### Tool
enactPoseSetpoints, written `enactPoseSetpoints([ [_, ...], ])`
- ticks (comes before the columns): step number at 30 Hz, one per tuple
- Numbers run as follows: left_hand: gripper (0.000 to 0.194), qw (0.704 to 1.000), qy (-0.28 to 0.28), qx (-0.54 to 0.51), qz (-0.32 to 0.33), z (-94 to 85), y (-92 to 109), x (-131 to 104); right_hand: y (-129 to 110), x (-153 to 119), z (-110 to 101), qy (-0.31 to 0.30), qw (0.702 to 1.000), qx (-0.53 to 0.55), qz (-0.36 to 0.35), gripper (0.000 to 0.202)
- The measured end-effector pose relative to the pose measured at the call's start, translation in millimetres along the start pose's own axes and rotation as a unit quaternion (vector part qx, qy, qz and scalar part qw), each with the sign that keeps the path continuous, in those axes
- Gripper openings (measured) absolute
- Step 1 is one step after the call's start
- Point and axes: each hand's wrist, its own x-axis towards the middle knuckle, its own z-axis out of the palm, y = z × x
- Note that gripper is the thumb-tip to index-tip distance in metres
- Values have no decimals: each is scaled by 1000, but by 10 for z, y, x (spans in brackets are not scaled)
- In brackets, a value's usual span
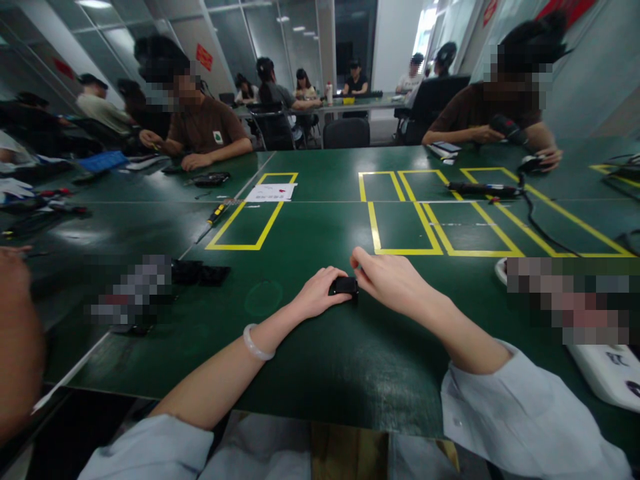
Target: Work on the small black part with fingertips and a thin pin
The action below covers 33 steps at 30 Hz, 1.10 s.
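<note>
A small black box-shaped part (345,287) rests on the green tabletop in front of me. The fingers and thumb of my left hand (321,292) are wrapped round it from the left, and a pale bracelet (259,343) circles that wrist. My right hand (387,277) hovers just right of the part, fingers curled in together near its upper edge. Whatever those fingertips may hold is hidden from me, and I cannot tell whether they touch the part.
Yellow tape outlines (407,252) mark the green table (310,373). A yellow-black screwdriver (216,215) lies left of a white paper sheet (271,192). Black pieces (201,272) sit at left, a white case (607,373) at right. Two people work across the table; an arm (17,340) shows at left.
</note>
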Motion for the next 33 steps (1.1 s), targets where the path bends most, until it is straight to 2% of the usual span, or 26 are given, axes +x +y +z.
enactPoseSetpoints([
  [7,36,1000,2,4,1,11,-9,0,14,13,27,-7,1000,-28,3,23],
  [16,37,1000,8,8,10,21,-25,5,-5,-9,-18,-1,1000,3,0,19],
  [23,36,1000,5,10,6,10,-8,7,3,6,-4,-13,999,-38,5,23],
  [29,37,1000,1,7,8,4,-5,2,-7,-13,-19,2,1000,-8,1,18],
  [33,36,1000,5,15,5,8,3,2,-3,-17,-16,0,1000,-13,1,22],
])
